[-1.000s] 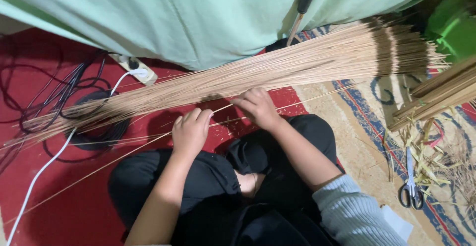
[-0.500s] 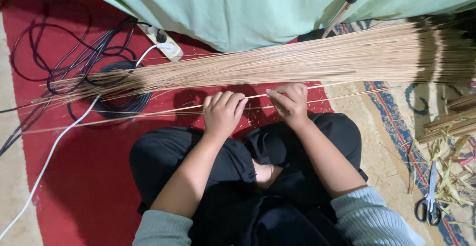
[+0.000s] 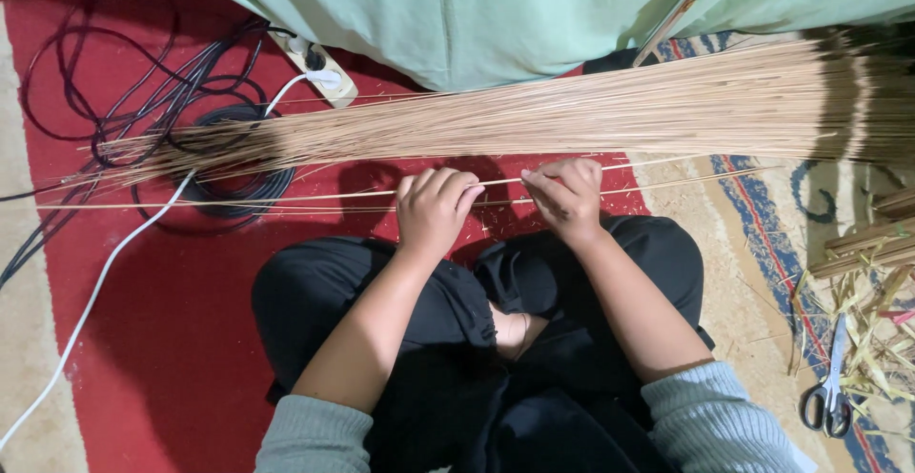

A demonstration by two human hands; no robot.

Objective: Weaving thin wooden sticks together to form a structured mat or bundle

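I sit cross-legged in black trousers on a red mat (image 3: 143, 340). A long bundle of thin tan sticks (image 3: 591, 111) lies across the floor in front of me. My left hand (image 3: 434, 208) and my right hand (image 3: 569, 197) both pinch one thin stick (image 3: 286, 199) pulled out of the bundle, which runs left to right just in front of my knees. The hands are a short way apart along it.
A tangle of dark cables (image 3: 191, 111), a white cable (image 3: 105, 282) and a power strip (image 3: 319, 71) lie at the left. Green cloth (image 3: 496, 6) hangs at the top. Scissors (image 3: 827, 392) and straw scraps (image 3: 877, 330) lie on the patterned rug at right.
The view has swung so the bundle now lies level instead of slanted. Both hands have closed on a single stick and drawn it toward my knees.
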